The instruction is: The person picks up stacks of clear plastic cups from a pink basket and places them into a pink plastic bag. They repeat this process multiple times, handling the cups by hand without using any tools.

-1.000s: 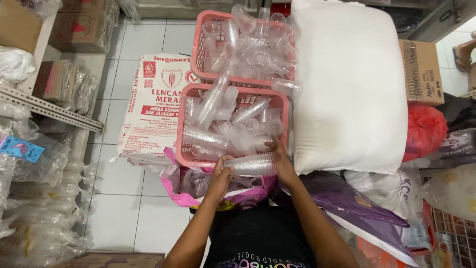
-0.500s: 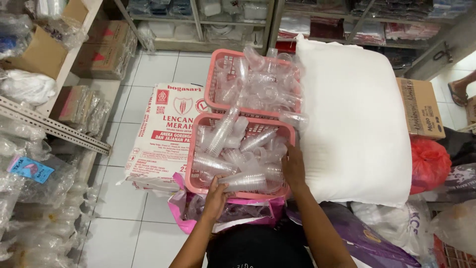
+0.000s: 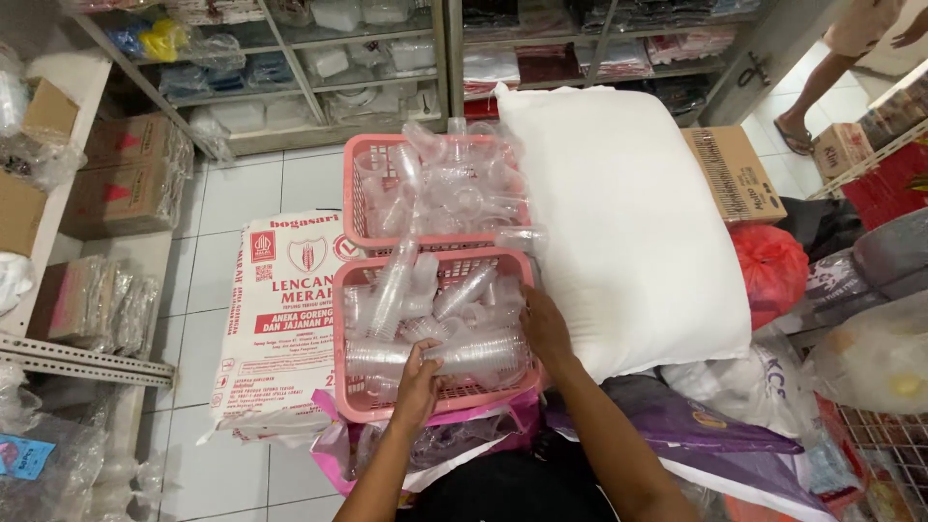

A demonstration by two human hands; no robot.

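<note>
Shop aisle, tiled floor [image 3: 246,198]; near pink basket [image 3: 353,319] full of clear plastic cups. Left hand [image 3: 418,382] and right hand [image 3: 546,329] both closed around one sleeve of cups [image 3: 454,356]. Best kept level, gripped at both ends, so the stack does not buckle

I'm looking at a shop: stocked shelves [image 3: 319,68] across the top of the frame, cardboard boxes [image 3: 126,174] at left, bagged goods [image 3: 773,271] at right.

white pillow [image 3: 628,222] | printed sack [image 3: 280,319] | cardboard box [image 3: 737,174] | red bag [image 3: 770,266]
</note>
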